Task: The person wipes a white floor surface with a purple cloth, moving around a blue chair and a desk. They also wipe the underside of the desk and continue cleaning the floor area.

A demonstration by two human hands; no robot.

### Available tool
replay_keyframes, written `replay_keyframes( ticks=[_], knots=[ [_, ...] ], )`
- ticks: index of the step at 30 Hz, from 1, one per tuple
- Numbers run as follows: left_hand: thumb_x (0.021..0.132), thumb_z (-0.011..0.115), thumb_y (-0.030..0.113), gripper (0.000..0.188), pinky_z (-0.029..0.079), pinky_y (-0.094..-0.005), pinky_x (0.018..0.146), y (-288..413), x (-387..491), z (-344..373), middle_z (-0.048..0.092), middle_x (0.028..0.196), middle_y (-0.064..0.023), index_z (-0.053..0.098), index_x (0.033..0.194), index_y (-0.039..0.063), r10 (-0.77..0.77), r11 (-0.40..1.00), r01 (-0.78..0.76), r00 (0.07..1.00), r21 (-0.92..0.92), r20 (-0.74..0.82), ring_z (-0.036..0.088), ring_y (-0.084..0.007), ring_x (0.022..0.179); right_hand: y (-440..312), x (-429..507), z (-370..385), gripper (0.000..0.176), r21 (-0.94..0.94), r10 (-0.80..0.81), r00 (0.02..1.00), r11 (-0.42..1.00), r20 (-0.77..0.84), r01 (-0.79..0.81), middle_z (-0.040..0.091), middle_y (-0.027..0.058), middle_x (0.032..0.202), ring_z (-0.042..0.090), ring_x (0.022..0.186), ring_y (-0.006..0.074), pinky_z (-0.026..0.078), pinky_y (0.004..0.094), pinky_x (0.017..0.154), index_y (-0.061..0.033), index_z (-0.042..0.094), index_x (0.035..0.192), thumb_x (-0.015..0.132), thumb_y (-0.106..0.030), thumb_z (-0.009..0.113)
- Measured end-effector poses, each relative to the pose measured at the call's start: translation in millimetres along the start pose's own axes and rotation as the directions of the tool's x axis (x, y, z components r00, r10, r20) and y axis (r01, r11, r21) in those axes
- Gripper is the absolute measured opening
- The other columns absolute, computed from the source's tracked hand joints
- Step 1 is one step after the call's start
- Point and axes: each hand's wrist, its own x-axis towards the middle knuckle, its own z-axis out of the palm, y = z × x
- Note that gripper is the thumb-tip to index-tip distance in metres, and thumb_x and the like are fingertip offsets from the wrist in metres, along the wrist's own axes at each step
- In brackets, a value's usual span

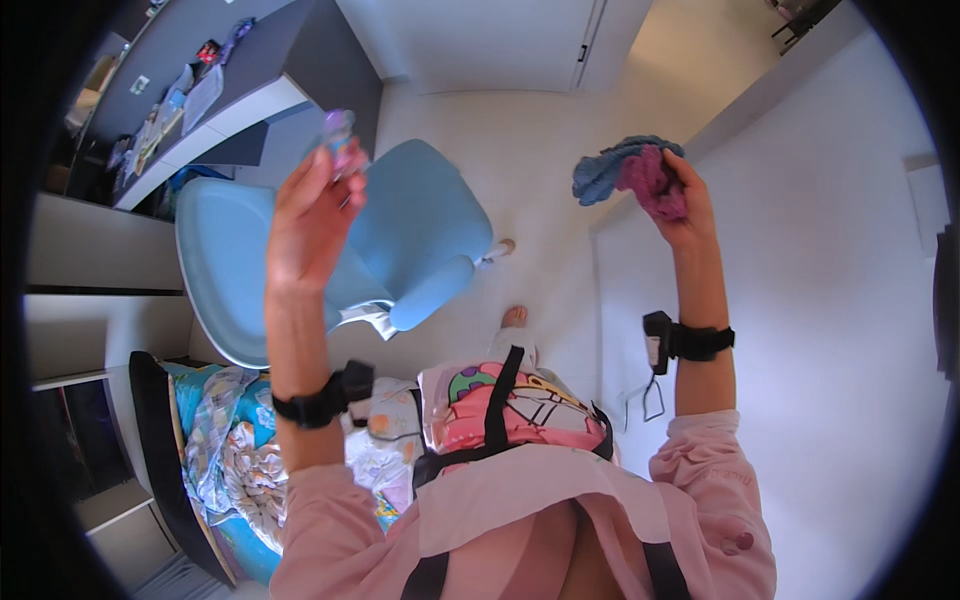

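My left hand (315, 210) is raised over a light blue swivel chair (420, 217), its fingers closed around a small item in clear and purple-pink colours (339, 135). Motion blur hides what exactly that item is. On the right, my right hand (686, 195) grips two crumpled cloths by their edge, one grey-blue (607, 172) and one dark pink (651, 184). Both cloths hang in the air beside the white wall. A black strap with a small device sits on each wrist.
A grey desk (262, 82) with papers and small items stands at the upper left. A bed with rumpled, patterned bedding (255, 465) lies at the lower left. A white door (495, 45) is at the top, and a white wall (817, 270) runs along the right.
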Motion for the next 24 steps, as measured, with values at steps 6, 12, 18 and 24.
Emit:
replay_keyframes(
  ticks=[6,12,18,24],
  knots=[
    [0.09,0.059,0.026,0.025,0.046,-0.0238,0.07,-84.1,74.8,40.0,0.063,0.092,-0.0044,0.061,0.101,0.003,-0.034,0.983,0.046,0.997,-0.18,0.068,0.056,-0.0111,0.076,20.6,18.9,-2.6,0.016,-0.028,-0.069,0.992,0.997,-0.105,0.066,0.064,0.0094,0.096,0.063,0.088,0.0217,0.053,0.0356,0.077,-0.0012,0.057,0.1,0.088,-0.012,0.054],
    [0.087,0.063,0.028,0.024,0.045,-0.0235,0.068,-84.1,112.9,-30.5,0.062,0.09,-0.0026,0.061,0.096,0.006,-0.015,0.964,0.057,0.986,-0.258,0.163,0.054,-0.0109,0.074,88.9,39.7,46.6,0.013,-0.056,-0.101,0.988,0.994,-0.121,0.095,0.062,0.0073,0.086,0.059,0.076,0.0188,0.05,0.0328,0.068,-0.0014,0.055,0.092,0.09,-0.014,0.053],
    [0.088,0.063,0.026,0.027,0.046,-0.0231,0.068,-83.4,397.1,-3.2,0.062,0.091,-0.0034,0.059,0.102,0.004,-0.142,0.957,0.161,0.985,-0.242,0.096,0.056,-0.0105,0.076,-14.4,309.4,62.4,0.017,-0.033,-0.066,0.968,0.998,-0.242,0.06,0.063,0.0083,0.084,0.06,0.076,0.0203,0.049,0.0339,0.064,-0.0014,0.057,0.094,0.088,-0.018,0.055],
    [0.09,0.059,0.025,0.025,0.043,-0.0223,0.065,-97.4,516.1,23.0,0.06,0.091,-0.0024,0.057,0.105,0.004,-0.211,0.955,0.188,0.974,-0.229,-0.078,0.053,-0.0093,0.073,-113.1,480.1,37.7,0.018,-0.048,-0.147,0.952,0.989,-0.268,0.14,0.064,0.0118,0.089,0.063,0.082,0.0225,0.054,0.0371,0.071,0.0016,0.057,0.097,0.088,-0.013,0.052]
  ],
)
